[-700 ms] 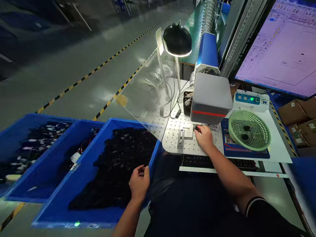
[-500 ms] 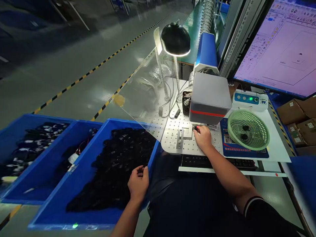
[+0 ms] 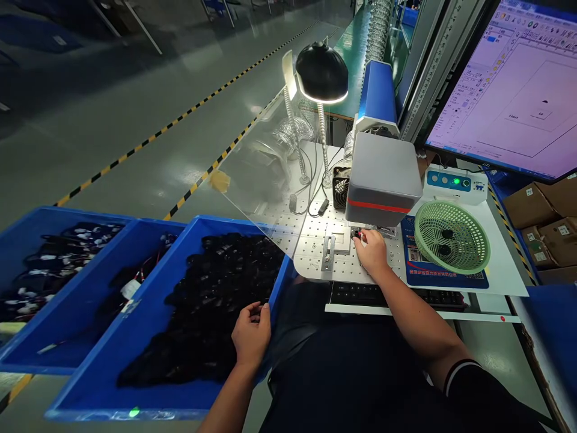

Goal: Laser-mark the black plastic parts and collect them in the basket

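My right hand (image 3: 372,249) is closed by finger and thumb on a small black part (image 3: 357,233), which sits on the perforated metal plate (image 3: 311,249) beneath the grey machine head (image 3: 384,174). Most of that part is hidden by my fingers. At the right rim of a blue bin (image 3: 180,264), my left hand (image 3: 252,337) rests with its fingers curled. Whatever those fingers may hold is too hidden to make out. Inside the bin lies a heap of small black parts (image 3: 216,300).
A green basket (image 3: 473,252) with two black parts stands on a blue mat (image 3: 412,273), right of the machine. A lit lamp (image 3: 323,72), clear sheet (image 3: 265,186), keyboard (image 3: 360,296) and monitor (image 3: 527,114) surround the plate. Another blue bin (image 3: 85,337) stands at left.
Both hands keep almost the same places and grips. The view has shifted very slightly; nothing else visibly moves.
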Demonstrator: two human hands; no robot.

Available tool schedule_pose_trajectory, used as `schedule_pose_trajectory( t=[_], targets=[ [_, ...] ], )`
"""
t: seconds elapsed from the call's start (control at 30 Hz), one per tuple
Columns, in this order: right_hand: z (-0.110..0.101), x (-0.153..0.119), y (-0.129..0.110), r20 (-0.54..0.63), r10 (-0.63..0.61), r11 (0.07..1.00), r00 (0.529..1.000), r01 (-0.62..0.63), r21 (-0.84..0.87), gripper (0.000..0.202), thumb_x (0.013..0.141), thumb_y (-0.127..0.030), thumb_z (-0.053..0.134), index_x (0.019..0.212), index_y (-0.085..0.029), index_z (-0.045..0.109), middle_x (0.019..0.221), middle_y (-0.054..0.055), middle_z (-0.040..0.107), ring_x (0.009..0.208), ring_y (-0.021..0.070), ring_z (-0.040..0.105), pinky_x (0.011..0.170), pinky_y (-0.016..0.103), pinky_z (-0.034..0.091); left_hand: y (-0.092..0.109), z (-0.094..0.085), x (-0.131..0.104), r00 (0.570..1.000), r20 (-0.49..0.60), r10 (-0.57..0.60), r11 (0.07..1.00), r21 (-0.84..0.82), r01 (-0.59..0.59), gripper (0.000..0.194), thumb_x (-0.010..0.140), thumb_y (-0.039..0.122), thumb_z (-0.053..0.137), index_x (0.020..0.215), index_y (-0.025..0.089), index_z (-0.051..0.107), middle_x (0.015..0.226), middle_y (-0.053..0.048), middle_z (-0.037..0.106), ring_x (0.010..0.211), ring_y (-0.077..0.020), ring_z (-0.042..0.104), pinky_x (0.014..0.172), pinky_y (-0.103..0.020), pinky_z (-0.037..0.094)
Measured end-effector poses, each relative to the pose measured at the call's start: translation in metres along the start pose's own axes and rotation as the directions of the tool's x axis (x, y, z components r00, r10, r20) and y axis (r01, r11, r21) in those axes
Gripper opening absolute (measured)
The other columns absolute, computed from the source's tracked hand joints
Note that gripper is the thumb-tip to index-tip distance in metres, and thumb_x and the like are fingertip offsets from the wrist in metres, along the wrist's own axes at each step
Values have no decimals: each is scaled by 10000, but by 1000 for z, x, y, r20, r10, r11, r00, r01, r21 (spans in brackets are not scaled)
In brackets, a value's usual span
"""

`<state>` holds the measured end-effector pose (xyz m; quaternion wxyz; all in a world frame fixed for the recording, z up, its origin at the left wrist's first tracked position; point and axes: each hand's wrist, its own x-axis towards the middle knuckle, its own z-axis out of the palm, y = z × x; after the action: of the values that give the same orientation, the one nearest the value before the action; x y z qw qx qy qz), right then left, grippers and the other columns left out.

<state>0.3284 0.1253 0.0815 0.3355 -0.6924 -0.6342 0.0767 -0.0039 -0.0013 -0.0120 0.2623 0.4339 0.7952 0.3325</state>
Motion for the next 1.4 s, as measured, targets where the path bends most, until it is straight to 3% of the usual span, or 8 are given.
schedule_pose_trajectory(
  t=[0.2, 0.57, 0.67, 0.8, 0.93, 1.03, 1.4],
  targets=[
    [2, 1, 0, 13, 10, 1000, 1000, -9, -7, 167, 902, -299, 631, 995, -191, 717, 930, 76, 668, 931, 252, 598, 845, 379, 482, -1, 0, 0, 1000, -1, -7, 1000, 8, 7, 451, 824, 557, 558, 1065, 180, 620, 942, -83, 690, 798, -238, 640, 794, -394, 503],
    [-8, -3, 0, 39, 5, 999, 999, -7, 47, 250, 889, -316, 624, 1093, -192, 698, 953, 83, 666, 930, 259, 605, 829, 396, 510, -1, 0, 0, 1000, -8, 6, 1000, -6, -7, 454, 819, 563, 558, 1053, 179, 616, 929, -85, 688, 771, -231, 638, 795, -397, 508],
    [-22, -21, 1, 24, -24, 998, 999, 23, 63, 261, 908, -335, 600, 1107, -190, 685, 961, 87, 673, 903, 254, 617, 805, 404, 526, -1, 0, 0, 1000, -5, 7, 1000, -9, -7, 460, 821, 570, 555, 1056, 179, 614, 921, -84, 686, 784, -235, 642, 794, -396, 508],
    [-51, -68, -3, -32, -178, 980, 983, 181, 87, 200, 958, -304, 543, 1051, -202, 686, 927, 85, 691, 905, 244, 631, 833, 416, 534, -3, 1, 1, 1000, 2, 12, 1000, 10, -12, 469, 822, 572, 545, 1059, 174, 615, 940, -93, 687, 796, -241, 644, 799, -402, 510],
    [-74, -123, -7, 110, -218, 972, 970, 205, 112, 174, 965, -255, 553, 1061, -246, 697, 944, 76, 728, 907, 243, 671, 850, 430, 544, -4, 1, 3, 1000, 27, -13, 1000, 16, 13, 469, 828, 569, 542, 1064, 171, 617, 955, -107, 691, 824, -255, 652, 805, -408, 513],
    [-81, -150, -2, 188, -211, 974, 959, 190, 124, 195, 953, -242, 570, 1096, -263, 701, 993, 77, 748, 934, 255, 695, 859, 456, 554, -2, 0, 2, 998, 37, -42, 999, 23, 42, 460, 829, 563, 550, 1067, 175, 620, 950, -105, 691, 846, -265, 655, 809, -412, 513],
    [-81, -164, 13, 255, -213, 973, 943, 181, 141, 222, 938, -234, 578, 1129, -231, 691, 1091, 94, 747, 1036, 266, 699, 912, 468, 559, 2, -1, 0, 998, 25, -52, 999, 9, 52, 434, 830, 545, 571, 1063, 182, 618, 940, -83, 686, 842, -248, 650, 821, -396, 509]
  ],
)
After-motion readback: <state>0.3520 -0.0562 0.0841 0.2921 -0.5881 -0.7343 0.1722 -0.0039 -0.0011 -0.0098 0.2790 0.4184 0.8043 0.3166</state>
